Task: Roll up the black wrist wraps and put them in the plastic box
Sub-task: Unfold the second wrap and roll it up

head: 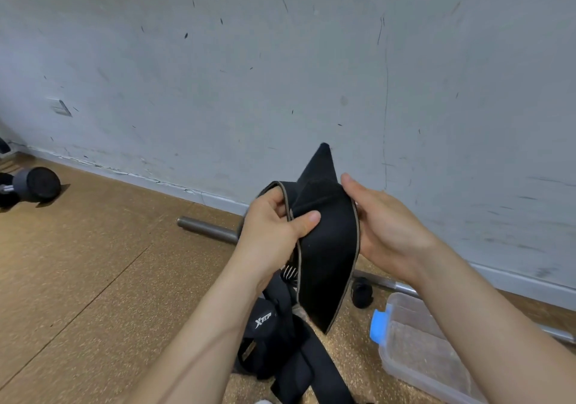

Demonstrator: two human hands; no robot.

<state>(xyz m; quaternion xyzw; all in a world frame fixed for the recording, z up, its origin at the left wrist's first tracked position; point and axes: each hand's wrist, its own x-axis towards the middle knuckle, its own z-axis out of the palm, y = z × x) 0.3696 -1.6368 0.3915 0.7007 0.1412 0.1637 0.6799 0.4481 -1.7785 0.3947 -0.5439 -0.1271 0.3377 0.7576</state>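
A black wrist wrap [324,247] with a pale edge hangs in the air between both hands, folded over at its top. My left hand [274,222] grips its left edge, thumb pressed on the front. My right hand [386,226] holds the right side, fingers behind the fabric. More black wraps [280,350] lie in a heap on the floor below, one with a white logo. A small rolled black wrap [361,293] sits on the floor by the clear plastic box [414,363], which has a blue clip and stands at the lower right.
A steel barbell bar [205,227] lies along the foot of the scuffed grey wall. A dumbbell [37,185] rests on the cork-coloured floor at the far left.
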